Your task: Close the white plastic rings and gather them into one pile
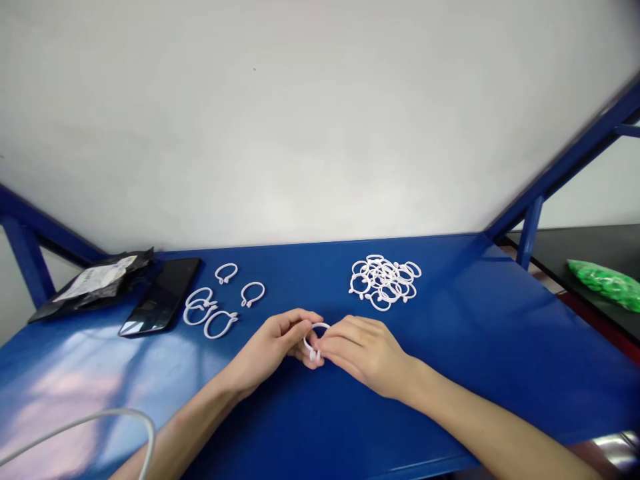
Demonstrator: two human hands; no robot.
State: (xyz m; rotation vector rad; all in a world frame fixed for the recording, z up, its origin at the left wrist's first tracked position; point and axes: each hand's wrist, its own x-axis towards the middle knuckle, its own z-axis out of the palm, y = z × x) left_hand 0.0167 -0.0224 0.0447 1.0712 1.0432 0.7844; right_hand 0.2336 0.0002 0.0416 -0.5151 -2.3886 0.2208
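Blue tabletop (465, 340), left hand (277, 341) and right hand (373, 350) both closed on white ring (314, 356), ring pile (384, 280) beyond

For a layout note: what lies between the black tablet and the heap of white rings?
In the head view, five loose white rings, two overlapping, lie between them on the blue tabletop, nearer the black tablet than the heap of white rings.

wall (320, 120): pale grey-white | table (475, 340): glossy blue, glare at left | frame bar (570, 160): blue, slanting | right: dark surface (600, 243)
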